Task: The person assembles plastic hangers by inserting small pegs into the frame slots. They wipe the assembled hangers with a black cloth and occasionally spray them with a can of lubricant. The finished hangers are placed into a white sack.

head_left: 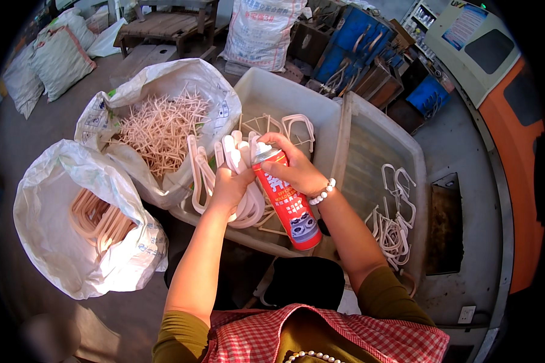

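Observation:
My right hand [301, 172] is wrapped round a red spray can [289, 204], its silver and white top tilted toward the parts beside it. My left hand [229, 186] grips a bundle of pale pink plastic loops [248, 210]. The can's top lies close to this bundle, and I cannot tell whether spray is coming out. Both hands are above the near part of a grey plastic tub [321, 106]. More pale loop-shaped parts [298, 130] lie in that tub, partly hidden behind my hands.
A white sack [215, 91] of thin pink sticks stands left of the tub, with another sack [42, 206] of pink loops nearer. A second tub [399, 142] at right holds pale looped pieces [395, 239]. An orange-and-grey machine [527, 181] stands at far right.

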Demonstrator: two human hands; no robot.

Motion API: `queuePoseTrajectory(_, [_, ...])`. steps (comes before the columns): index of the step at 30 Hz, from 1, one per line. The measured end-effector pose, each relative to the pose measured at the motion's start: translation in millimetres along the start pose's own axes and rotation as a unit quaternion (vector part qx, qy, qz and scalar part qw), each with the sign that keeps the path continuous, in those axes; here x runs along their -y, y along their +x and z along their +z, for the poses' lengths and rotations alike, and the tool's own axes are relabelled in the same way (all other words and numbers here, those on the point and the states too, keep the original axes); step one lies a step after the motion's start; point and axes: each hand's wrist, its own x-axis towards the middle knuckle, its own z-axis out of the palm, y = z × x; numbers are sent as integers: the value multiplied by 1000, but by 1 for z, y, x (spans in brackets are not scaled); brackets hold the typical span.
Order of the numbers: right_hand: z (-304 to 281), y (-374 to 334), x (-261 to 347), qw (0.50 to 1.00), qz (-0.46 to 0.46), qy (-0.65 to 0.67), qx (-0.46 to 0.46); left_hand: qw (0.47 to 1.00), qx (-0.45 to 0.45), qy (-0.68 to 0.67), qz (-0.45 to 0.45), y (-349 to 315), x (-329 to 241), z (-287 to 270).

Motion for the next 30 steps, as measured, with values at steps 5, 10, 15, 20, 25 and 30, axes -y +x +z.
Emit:
queuePoseTrajectory(5, [-5,-4,4,999,14,35,-11,999,-10,32,-31,-2,-7,4])
queuePoseTrajectory(10, [-12,-7,4,998,29,36,-44,999,-1,45,-3,7,6,-3])
queuePoseTrajectory(15, [-13,-9,1,998,22,24,-48,999,0,36,-13,7,5,0])
queuePoseTrajectory(20, [-4,-12,17,1000,-9,22,-16,999,2,29,-28,-2,-7,8])
queuePoseTrajectory(25, [2,-1,28,997,-39,-65,4,998,9,38,-46,0,-5,11])
queuePoseTrajectory(30, [4,3,33,999,-4,-37,14,996,12,66,-59,1,-2,6])
